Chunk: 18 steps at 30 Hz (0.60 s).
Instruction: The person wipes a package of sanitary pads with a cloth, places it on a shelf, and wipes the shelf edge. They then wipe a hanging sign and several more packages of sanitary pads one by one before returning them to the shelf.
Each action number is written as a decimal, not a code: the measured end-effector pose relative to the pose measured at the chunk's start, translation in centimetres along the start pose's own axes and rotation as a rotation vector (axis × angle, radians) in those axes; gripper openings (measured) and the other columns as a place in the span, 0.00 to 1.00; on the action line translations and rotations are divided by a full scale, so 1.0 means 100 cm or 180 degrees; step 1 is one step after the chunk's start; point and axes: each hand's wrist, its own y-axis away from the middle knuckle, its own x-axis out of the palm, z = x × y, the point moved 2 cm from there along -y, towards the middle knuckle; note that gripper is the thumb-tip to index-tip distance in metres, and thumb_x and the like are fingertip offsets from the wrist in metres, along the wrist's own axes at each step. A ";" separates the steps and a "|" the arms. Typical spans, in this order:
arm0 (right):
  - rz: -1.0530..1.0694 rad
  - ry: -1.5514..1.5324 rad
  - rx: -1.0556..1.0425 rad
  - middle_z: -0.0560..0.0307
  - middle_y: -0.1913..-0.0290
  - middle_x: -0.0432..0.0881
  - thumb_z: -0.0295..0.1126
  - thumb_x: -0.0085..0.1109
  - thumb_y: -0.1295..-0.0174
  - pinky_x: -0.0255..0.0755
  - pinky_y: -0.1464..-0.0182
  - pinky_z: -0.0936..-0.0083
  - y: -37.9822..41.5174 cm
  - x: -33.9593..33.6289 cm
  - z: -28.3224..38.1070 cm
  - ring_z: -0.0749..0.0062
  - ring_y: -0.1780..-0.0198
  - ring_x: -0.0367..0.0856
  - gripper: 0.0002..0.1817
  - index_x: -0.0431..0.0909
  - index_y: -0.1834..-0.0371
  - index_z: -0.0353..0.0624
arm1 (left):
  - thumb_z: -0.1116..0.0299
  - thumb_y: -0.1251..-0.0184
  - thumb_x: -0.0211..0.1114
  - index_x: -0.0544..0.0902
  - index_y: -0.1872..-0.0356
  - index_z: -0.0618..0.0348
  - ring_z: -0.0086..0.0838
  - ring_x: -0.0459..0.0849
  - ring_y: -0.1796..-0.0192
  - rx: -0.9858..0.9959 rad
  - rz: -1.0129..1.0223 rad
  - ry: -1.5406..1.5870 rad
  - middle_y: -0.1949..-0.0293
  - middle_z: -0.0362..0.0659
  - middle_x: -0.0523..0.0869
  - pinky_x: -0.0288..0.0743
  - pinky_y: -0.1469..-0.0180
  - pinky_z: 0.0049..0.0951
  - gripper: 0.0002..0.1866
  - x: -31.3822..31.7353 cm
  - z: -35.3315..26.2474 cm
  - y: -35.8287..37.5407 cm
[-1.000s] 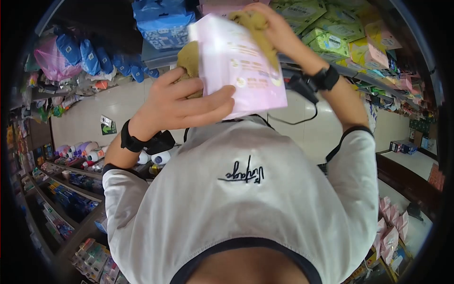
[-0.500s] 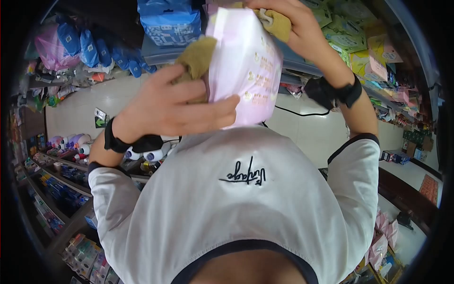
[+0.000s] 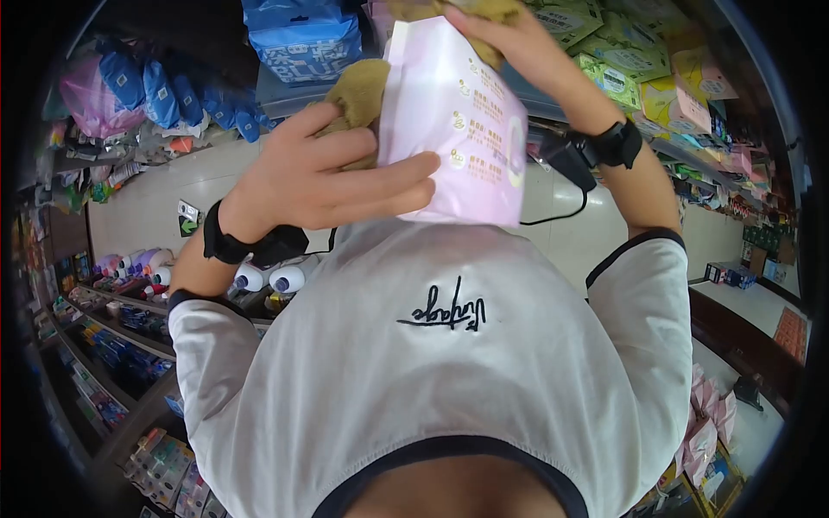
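A pale pink plastic-wrapped package (image 3: 449, 129) with gold print is held up in front of my chest. My left hand (image 3: 345, 177) grips its left side, fingers laid across the front, and a tan cloth (image 3: 356, 95) is bunched between the hand and the package. At the package's top edge, my right hand (image 3: 509, 39) is closed on more tan cloth (image 3: 484, 10), pressed along that edge. The right fingertips are partly hidden by the cloth and the frame's top.
Beyond the package is a shelf edge (image 3: 289, 102) with a blue bag (image 3: 302, 43) on it. Green packs (image 3: 626, 52) are stacked to the right. Blue packages (image 3: 160, 86) hang on the left, above shelves with white bottles (image 3: 287, 278). A black cable (image 3: 561, 220) dangles from my right wrist.
The package has turned slightly, showing more of its printed face and right side. My right hand and its cloth have shifted left and up along the top edge.
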 end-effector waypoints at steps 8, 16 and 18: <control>-0.0413 -0.1583 0.1163 0.56 0.52 0.76 0.37 0.55 0.41 0.70 0.49 0.77 0.061 -0.068 -0.104 0.72 0.53 0.76 0.21 0.69 0.48 0.37 | 0.74 0.62 0.65 0.80 0.61 0.56 0.26 0.77 0.66 -0.1632 -0.0469 0.0578 0.60 0.39 0.83 0.67 0.70 0.23 0.19 0.008 0.006 0.055; -0.2132 -0.1390 -0.0877 0.55 0.56 0.77 0.30 0.58 0.43 0.68 0.49 0.77 0.040 0.004 -0.056 0.72 0.55 0.76 0.17 0.71 0.52 0.36 | 0.80 0.63 0.66 0.76 0.55 0.66 0.36 0.76 0.51 -0.3479 -0.1382 0.1134 0.53 0.48 0.78 0.67 0.47 0.29 0.25 0.048 0.005 0.076; -0.2045 -0.1540 -0.1419 0.54 0.56 0.76 0.29 0.57 0.43 0.66 0.50 0.78 0.053 0.015 -0.037 0.73 0.55 0.73 0.14 0.71 0.56 0.37 | 0.79 0.59 0.66 0.73 0.51 0.69 0.33 0.75 0.50 -0.3862 -0.1631 0.1417 0.52 0.49 0.77 0.66 0.46 0.28 0.27 0.056 -0.001 0.090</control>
